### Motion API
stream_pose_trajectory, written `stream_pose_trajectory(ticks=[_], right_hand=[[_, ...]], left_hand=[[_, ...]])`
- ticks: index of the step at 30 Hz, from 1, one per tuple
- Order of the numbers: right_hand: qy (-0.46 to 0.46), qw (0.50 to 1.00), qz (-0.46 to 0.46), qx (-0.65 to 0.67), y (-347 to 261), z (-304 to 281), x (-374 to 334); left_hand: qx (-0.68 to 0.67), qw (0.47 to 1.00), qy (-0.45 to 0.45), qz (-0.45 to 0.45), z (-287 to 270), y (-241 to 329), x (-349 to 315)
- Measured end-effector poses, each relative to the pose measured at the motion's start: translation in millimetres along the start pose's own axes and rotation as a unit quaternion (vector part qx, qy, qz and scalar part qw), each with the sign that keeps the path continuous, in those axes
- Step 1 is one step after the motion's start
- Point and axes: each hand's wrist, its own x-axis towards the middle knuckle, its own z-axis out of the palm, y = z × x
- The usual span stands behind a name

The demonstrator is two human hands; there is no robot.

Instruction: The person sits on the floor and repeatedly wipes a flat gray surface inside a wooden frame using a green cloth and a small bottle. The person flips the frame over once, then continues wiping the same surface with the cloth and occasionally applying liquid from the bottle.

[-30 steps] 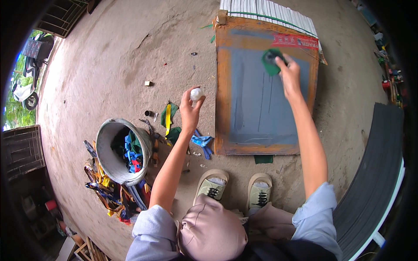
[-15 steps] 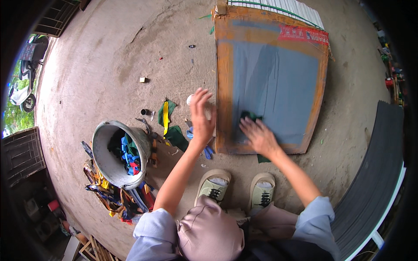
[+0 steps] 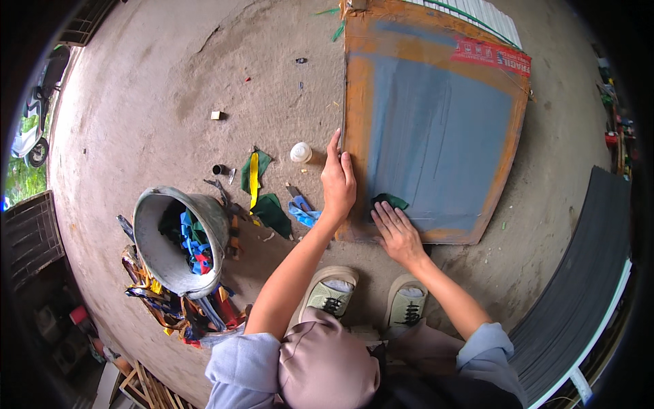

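A large flat box (image 3: 436,143) with a grey, streaked face and brown tape borders lies in front of me. My right hand (image 3: 400,236) rests flat on its near left part, fingers stretched over a crumpled dark green cloth (image 3: 390,200) that lies against the grey face. At the box's left edge, my left hand (image 3: 338,184) is open, fingers pointing away from me and palm side toward the edge. Whether it touches the edge I cannot tell. Just left of it stands a small whitish cup or bottle (image 3: 300,152).
A grey bucket (image 3: 145,235) of coloured cloth scraps is tipped at my left, on a heap of strips (image 3: 204,317). Green cloth pieces (image 3: 272,215), a yellow strip (image 3: 255,178) and a blue strip (image 3: 304,215) lie nearby. Dark corrugated sheeting (image 3: 579,273) is at the right.
My left hand has moved right to the box's edge and its fingers have straightened. My right hand and the green cloth have slid toward me over the grey face. My view has shifted slightly.
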Motion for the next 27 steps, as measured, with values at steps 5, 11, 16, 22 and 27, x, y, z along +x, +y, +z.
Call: stream_pose_trajectory(ticks=[5, 11, 16, 22, 27], right_hand=[[0.165, 0.981, 0.03, -0.093, 55, -55, 120], [0.201, 0.97, 0.115, -0.068, 31, -44, 127], [0.004, 0.994, 0.113, -0.001, -35, 19, -15], [0.181, 0.973, 0.091, -0.109, 49, -59, 134], [0.263, 0.955, 0.094, -0.104, 96, -83, 188]], left_hand=[[0.005, 0.999, -0.014, -0.029, 4, 2, 0], [0.002, 0.999, -0.022, -0.034, 2, 0, 1], [-0.005, 1.0, -0.019, -0.004, 4, -2, 3], [-0.01, 0.999, -0.034, -0.033, 7, 2, 16], [0.011, 0.999, -0.05, -0.008, 16, 9, 35]])
